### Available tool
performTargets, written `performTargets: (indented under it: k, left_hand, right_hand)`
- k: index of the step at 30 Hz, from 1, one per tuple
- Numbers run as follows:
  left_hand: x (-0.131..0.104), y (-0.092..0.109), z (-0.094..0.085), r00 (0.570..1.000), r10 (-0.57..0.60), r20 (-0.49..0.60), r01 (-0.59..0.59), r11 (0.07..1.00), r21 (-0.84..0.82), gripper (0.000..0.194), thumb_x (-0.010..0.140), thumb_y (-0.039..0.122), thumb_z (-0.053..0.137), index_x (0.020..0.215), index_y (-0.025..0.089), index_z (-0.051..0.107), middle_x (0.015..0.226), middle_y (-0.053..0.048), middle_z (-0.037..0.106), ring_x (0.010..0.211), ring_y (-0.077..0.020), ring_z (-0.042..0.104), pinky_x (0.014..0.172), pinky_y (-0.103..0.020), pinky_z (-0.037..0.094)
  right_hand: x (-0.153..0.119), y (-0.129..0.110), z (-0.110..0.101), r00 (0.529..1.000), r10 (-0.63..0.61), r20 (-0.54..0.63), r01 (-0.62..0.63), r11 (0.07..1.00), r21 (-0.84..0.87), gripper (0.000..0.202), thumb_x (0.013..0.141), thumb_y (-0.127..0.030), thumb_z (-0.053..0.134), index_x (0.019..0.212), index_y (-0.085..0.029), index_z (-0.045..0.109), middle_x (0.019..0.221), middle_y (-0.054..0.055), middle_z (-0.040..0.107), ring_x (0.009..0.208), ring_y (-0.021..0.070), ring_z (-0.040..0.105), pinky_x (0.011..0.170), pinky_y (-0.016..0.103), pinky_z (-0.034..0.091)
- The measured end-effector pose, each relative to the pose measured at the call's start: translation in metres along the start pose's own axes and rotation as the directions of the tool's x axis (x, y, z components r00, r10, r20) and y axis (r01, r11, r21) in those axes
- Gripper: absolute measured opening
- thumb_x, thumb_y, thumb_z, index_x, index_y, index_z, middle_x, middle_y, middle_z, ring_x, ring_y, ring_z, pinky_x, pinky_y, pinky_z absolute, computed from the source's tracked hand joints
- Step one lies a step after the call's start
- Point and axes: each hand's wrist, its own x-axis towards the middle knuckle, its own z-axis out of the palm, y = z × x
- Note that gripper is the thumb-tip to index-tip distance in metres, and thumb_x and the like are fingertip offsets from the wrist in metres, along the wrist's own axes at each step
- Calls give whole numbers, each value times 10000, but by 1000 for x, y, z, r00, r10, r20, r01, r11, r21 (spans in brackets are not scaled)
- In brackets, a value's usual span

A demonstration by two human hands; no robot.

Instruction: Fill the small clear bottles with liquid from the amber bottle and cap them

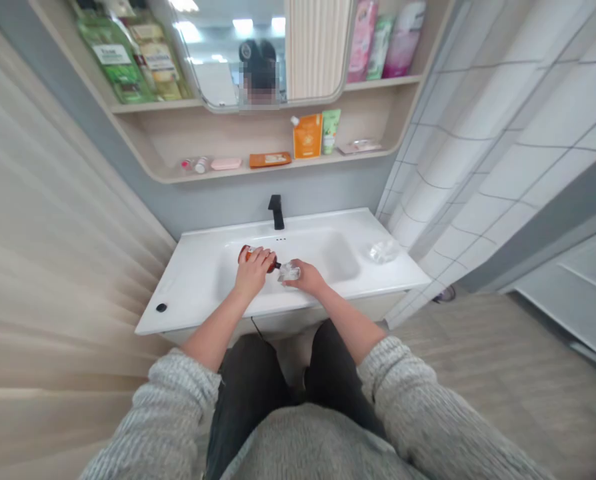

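Over the white sink (pixel 345 257), my left hand (pixel 253 270) is wrapped round an amber bottle (pixel 272 264). The bottle lies tilted, nearly level, with its dark neck pointing right. My right hand (pixel 305 275) grips a small clear cup (pixel 289 272), its opening close to the bottle's neck. Whether liquid is flowing between them, I cannot tell. A round black cap (pixel 161 307) rests on the counter's left end.
A black faucet (pixel 277 212) rises behind the basin. Crumpled clear plastic (pixel 382 251) lies on the counter's right side. Above, a shelf (pixel 273 168) holds an orange pouch (pixel 308 136), tubes and small items below a mirror (pixel 228 60). Curtains (pixel 53 233) hang at the left.
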Motion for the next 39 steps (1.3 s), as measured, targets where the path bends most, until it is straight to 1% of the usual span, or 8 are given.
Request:
performTargets:
  k: [11,17,22,29,35,39]
  left_hand:
    - [2,0,-2,1000,30,-4,-30,999,29,532,1051,131,415,1527,237,628,1538,-146,677,1497,-338,542,1335,-650,187]
    - [4,0,-5,999,45,14,-46,998,32,533,1046,131,430,1528,242,628,1531,-151,681,1503,-341,539,1336,-658,181]
    - [6,1,-8,999,52,18,-52,998,43,515,1068,147,397,1514,233,640,1525,-148,685,1501,-345,542,1334,-663,195]
    - [8,1,-11,998,66,25,-67,997,31,529,1052,139,421,1524,253,631,1530,-149,681,1522,-340,525,1341,-670,186]
    - [10,0,-13,996,84,28,-85,996,34,525,1044,139,438,1517,252,635,1535,-152,678,1519,-342,532,1348,-675,172]
    - [11,0,-13,995,92,27,-94,995,40,518,1050,146,437,1515,255,638,1534,-150,678,1522,-344,530,1346,-675,183]
  right_hand:
    - [0,3,2,1000,-13,-20,14,1000,17,758,685,-523,996,1321,-255,685,1215,87,811,1074,310,779,965,403,585]
    - [-1,2,1,1000,-8,-25,8,1000,26,757,691,-531,992,1330,-277,675,1205,70,815,1089,316,783,975,415,594]
    - [-1,3,3,999,-11,-34,12,1000,26,752,680,-515,997,1320,-279,682,1225,74,813,1110,320,780,997,432,596]
    - [0,6,3,999,-24,-37,26,999,39,753,694,-533,980,1324,-254,675,1203,77,812,1088,308,783,991,421,599]
    - [-2,2,2,999,-3,-45,4,1000,24,741,687,-527,982,1316,-278,679,1206,65,817,1106,303,782,986,405,596]
    - [-2,0,0,999,-9,-44,11,999,45,739,684,-514,984,1316,-280,682,1221,64,816,1119,303,781,995,405,593]
